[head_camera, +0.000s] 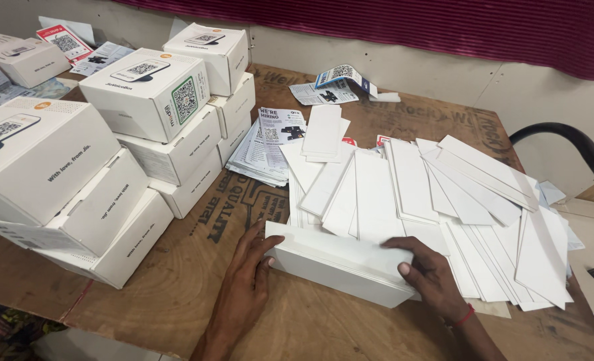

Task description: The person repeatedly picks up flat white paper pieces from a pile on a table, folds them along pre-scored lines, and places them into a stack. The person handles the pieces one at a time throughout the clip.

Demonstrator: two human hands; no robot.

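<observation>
left hand (249, 257): lower middle of the frame, lying flat on the table with the fingers loosely spread, fingertips and thumb pressed against the left end of the white box. Not really wrapped around it, more like steadying it from the side.
right hand (425, 266): lower right of centre, draped over the right end of the box, thumb on the near face and fingers curled over the top edge. There's a red thread band at the wrist.
white box (340, 262): plain, long and flat-ish, sitting on the table at lower centre, held between both hands, tilted a bit so its right end comes toward the bottom of the frame.
white card strips (457, 194): big loose fan of them just behind the box, spreading across the centre and right of the frame, overlapping every which way. A few touch the back edge of the box.
leaflets (265, 148): small stack of printed sheets, centre of the frame, left of the strips.
stacked white cartons (110, 154): filling the left and upper left, piled three high in spots, some with square code stickers on top.
table (177, 294): brown board surface with faded printing, bare patch at lower left.
black curved bar (577, 144): right edge, can't tell what it belongs to.
</observation>
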